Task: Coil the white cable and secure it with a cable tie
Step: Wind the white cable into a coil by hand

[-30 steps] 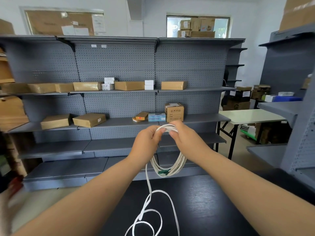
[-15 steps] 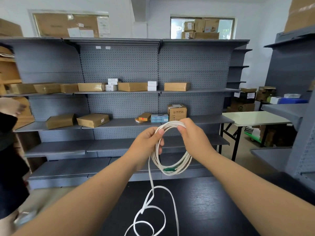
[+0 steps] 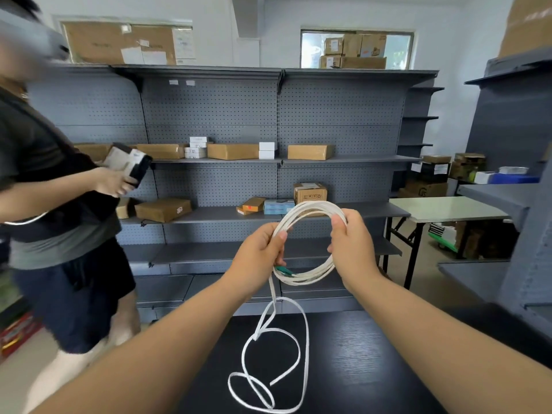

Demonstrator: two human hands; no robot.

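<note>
Black table (image 3: 373,369) is nearest. Its far edge runs just below the hands and its left edge slants down toward the bottom of the frame. The right side runs on under the right forearm toward a gray rack (image 3: 513,138).

The loose tail of the white cable (image 3: 307,339) lies on the table in a few sloppy overlapping loops, with one free end lying inside them. A single strand rises from there to the left hand.

The hands are apart, one on each side of the coil (image 3: 312,279), which is held upright in the air above the table's far edge.
- Left hand (image 3: 257,261): fingers curled, thumb and fingertips pinching the strands on the coil's left side.
- Right hand (image 3: 354,249): fingers wrapped round the upper right of the coil, thumb pressed over the strands.
- A green connector (image 3: 282,271) sits in the coil's lower left, just under the left hand.

Room to move:
- Left of the table there is a strip of open floor (image 3: 35,392), but another person (image 3: 44,174) stands in it near the shelves, holding a small box (image 3: 128,162). A red crate (image 3: 18,330) sits on the floor beside them.
- Straight ahead, gray pegboard shelving (image 3: 239,109) stands beyond the far edge. It holds scattered cardboard boxes (image 3: 162,209).
- To the right, a folding table (image 3: 448,207) sits between the shelving and the gray rack, with cartons piled behind it.
</note>
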